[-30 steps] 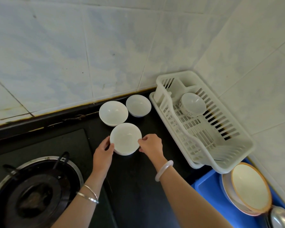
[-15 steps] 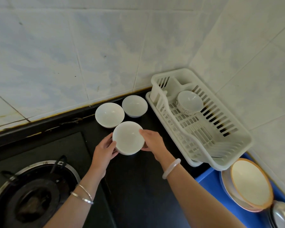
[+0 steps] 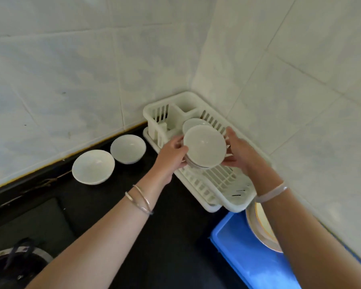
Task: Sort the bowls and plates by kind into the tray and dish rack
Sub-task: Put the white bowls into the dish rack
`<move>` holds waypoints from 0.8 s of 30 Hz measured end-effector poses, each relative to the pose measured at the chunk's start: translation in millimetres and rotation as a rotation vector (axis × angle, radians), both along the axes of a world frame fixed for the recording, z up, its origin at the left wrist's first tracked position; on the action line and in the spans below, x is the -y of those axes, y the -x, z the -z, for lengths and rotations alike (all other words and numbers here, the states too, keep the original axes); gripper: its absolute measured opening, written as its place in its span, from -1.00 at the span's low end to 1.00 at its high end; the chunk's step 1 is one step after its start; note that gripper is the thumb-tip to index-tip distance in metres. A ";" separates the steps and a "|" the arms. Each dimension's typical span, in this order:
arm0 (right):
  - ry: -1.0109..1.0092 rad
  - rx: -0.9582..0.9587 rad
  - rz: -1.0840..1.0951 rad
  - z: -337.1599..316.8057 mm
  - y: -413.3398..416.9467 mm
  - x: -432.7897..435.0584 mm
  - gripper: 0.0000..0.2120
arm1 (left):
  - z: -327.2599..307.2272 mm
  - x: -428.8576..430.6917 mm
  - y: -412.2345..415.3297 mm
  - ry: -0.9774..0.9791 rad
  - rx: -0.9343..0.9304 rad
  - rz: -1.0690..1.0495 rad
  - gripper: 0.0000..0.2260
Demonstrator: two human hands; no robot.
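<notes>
A small stack of white bowls (image 3: 204, 146) hangs above the white dish rack (image 3: 219, 190) in the corner. My left hand (image 3: 172, 155) grips its left rim and my right hand (image 3: 241, 152) its right rim. Behind the stack another white bowl (image 3: 193, 122) sits inside the rack, mostly hidden. Two more white bowls stand on the black counter by the wall, one (image 3: 93, 166) nearer me, the other (image 3: 128, 149) closer to the rack. The blue tray (image 3: 248, 255) at the lower right holds orange-rimmed plates (image 3: 261, 228), partly covered by my right arm.
A gas burner (image 3: 15, 261) sits at the lower left on the black hob. Tiled walls meet in a corner right behind the rack. Dark counter (image 3: 175, 236) lies between the burner, the rack and the tray.
Both hands lifted the stack of bowls off the counter and carried it right, over the dish rack. The view has swung to the right with them.
</notes>
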State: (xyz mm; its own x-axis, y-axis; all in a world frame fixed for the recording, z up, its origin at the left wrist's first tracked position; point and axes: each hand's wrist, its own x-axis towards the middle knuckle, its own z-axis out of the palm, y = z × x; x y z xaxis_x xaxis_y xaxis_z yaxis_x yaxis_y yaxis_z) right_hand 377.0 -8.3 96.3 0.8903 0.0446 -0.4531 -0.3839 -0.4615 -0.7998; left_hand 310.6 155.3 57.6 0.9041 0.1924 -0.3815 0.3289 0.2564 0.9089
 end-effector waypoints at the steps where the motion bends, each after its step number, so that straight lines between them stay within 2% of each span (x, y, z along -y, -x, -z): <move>1: 0.018 -0.022 0.019 0.5 -7.8 11.7 -0.51 | -0.2 12.2 -11.8 0.005 -0.022 0.045 -0.59; 5: 0.038 -0.110 0.084 14.5 -32.7 49.5 -0.54 | 11.2 56.0 -51.4 0.039 -0.119 0.193 -0.60; 8: 0.059 -0.158 0.121 31.9 -46.4 69.9 -0.48 | 27.8 80.1 -72.3 0.040 -0.161 0.259 -0.57; 13: 0.103 -0.198 0.142 61.9 -67.1 85.8 -0.36 | 55.2 103.2 -93.2 -0.016 -0.237 0.293 -0.59; 20: 0.276 -0.193 0.089 93.7 -92.3 90.2 -0.25 | 72.4 112.8 -108.7 -0.119 -0.300 0.342 -0.56; 24: 0.277 -0.194 0.070 99.2 -96.8 90.8 -0.29 | 75.6 111.6 -110.4 -0.133 -0.307 0.355 -0.55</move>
